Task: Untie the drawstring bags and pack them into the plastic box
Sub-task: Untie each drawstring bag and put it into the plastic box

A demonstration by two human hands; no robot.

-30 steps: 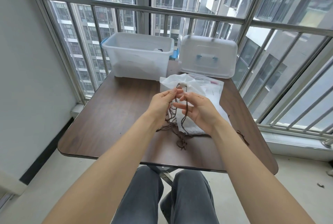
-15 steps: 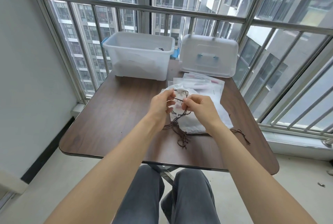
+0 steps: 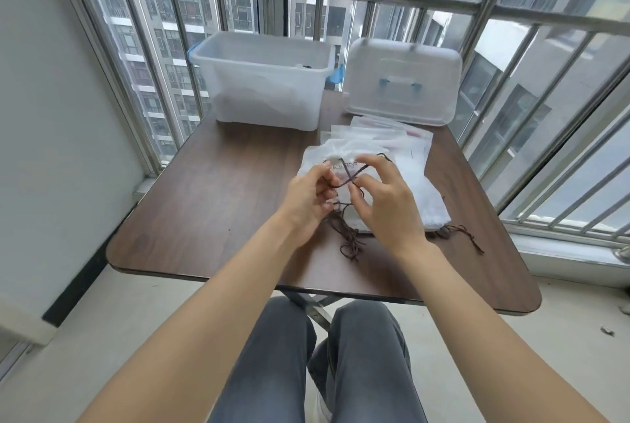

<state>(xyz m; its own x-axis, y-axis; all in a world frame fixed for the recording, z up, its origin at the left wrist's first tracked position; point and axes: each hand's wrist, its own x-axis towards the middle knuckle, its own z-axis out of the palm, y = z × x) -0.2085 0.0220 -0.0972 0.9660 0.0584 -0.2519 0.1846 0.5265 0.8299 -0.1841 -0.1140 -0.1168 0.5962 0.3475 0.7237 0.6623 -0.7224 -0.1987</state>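
A white drawstring bag (image 3: 335, 157) lies on a pile of white bags (image 3: 428, 204) at the middle right of the brown table (image 3: 218, 204). My left hand (image 3: 306, 196) pinches its dark brown cord (image 3: 351, 174). My right hand (image 3: 385, 197) pinches the same cord a little to the right, with the cord stretched between the two hands. Loose cord ends (image 3: 351, 242) trail on the table below the hands. The clear plastic box (image 3: 266, 82) stands open at the back, with something pale lying in its bottom.
The box's lid (image 3: 402, 82) leans against the window bars at the back right. Flat clear packets (image 3: 392, 136) lie behind the bag pile. More cord ends (image 3: 467, 235) hang out at the pile's right. My knees (image 3: 320, 354) are under the table's front edge.
The bag was lowered from mid-air onto the pile. Both hands moved down and now pull the cord between them, the right hand raised slightly with its fingers spread.
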